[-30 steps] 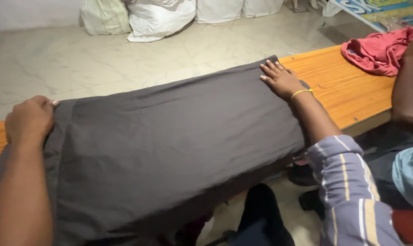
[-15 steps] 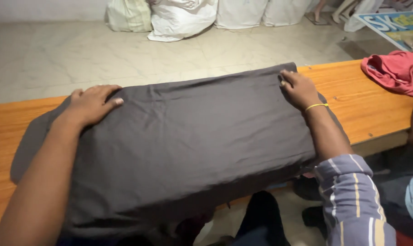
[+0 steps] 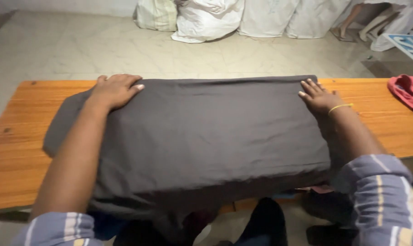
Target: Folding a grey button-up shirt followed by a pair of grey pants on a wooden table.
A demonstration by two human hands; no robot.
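On the long orange wooden table (image 3: 15, 150) lies a big dark grey cloth (image 3: 206, 141). Left hand (image 3: 115, 89) at ten o'clock and right hand (image 3: 320, 96) at two o'clock press flat, fingers spread, gripping nothing. Its near edge seems to hang off, so it might slide down.

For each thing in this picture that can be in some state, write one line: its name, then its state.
Dark grey cloth: folded, spread flat on the bench, near edge hanging over.
Left hand: open, palm flat on the cloth's far left corner.
Right hand: open, flat on the cloth's far right corner.
Red cloth: crumpled, at the bench's right end.
White sacks: full, standing on the floor.
Wooden bench: partly covered.
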